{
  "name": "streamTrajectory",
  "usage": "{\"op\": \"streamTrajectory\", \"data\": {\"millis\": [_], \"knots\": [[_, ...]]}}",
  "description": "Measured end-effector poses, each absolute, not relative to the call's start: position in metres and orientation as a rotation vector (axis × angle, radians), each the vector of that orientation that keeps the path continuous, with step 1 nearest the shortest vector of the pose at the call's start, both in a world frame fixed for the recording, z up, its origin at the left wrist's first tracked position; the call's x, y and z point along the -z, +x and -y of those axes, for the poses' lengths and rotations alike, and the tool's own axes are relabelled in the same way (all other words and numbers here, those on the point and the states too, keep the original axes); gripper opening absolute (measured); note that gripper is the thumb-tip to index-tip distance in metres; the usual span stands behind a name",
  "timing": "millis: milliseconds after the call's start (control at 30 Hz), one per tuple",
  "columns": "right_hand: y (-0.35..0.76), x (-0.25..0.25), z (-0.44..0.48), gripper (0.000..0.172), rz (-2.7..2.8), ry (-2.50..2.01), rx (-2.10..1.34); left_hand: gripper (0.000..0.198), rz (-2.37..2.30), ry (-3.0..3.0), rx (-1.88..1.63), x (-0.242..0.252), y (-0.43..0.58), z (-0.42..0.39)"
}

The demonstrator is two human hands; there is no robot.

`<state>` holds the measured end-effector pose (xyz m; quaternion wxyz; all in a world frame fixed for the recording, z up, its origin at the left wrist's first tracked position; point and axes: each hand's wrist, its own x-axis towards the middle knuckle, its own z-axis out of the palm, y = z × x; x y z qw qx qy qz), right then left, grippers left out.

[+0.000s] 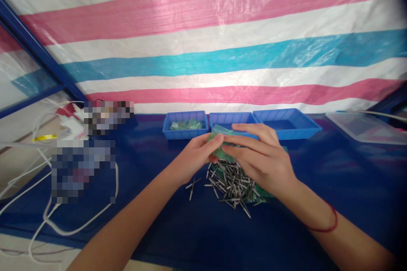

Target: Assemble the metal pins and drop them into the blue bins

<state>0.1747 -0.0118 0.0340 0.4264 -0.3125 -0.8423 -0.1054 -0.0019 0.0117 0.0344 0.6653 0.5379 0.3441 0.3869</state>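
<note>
Both my hands meet over the middle of a blue table (318, 178). My left hand (193, 159) pinches the edge of a small green plastic bag (219, 139), fingers closed on it. My right hand (260, 161) grips the same bag from the other side, fingers pressed together over it. Right below the hands lies a heap of several small metal pins (230, 184), some scattered to the left. More green bags (259, 194) lie under the heap and under my right hand. A red string circles my right wrist.
Three blue trays stand in a row behind the hands: the left tray (185, 133) holds green bags, the middle tray (229, 117) is partly hidden, the right tray (288, 123) looks bare. A clear lid (365, 129) lies far right. White cables (63, 216) trail at the left. A striped tarp hangs behind.
</note>
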Motion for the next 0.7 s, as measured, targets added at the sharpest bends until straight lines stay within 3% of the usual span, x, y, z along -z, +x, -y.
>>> {"op": "streamTrajectory", "data": {"millis": [167, 333, 433, 533, 700], "knots": [[0.174, -0.032, 0.006, 0.029, 2.17, -0.796, 0.313, 0.033, -0.921, 1.225, -0.961, -0.033, -0.022, -0.03], [0.185, -0.041, 0.005, 0.034, 2.009, -0.868, 0.263, 0.038, -1.465, 1.589, -1.339, -0.04, -0.068, -0.08], [0.196, -0.047, 0.003, 0.03, 1.915, -0.966, 0.233, 0.034, -1.922, 1.956, -1.064, -0.04, -0.08, -0.101], [0.205, -0.044, -0.002, 0.019, 1.917, -1.094, 0.121, 0.024, -2.08, 2.196, -0.763, -0.038, -0.075, -0.102], [0.209, -0.027, -0.016, 0.019, 2.225, -1.276, -0.069, 0.025, -1.932, 2.504, -0.968, -0.035, -0.062, -0.074]]}}
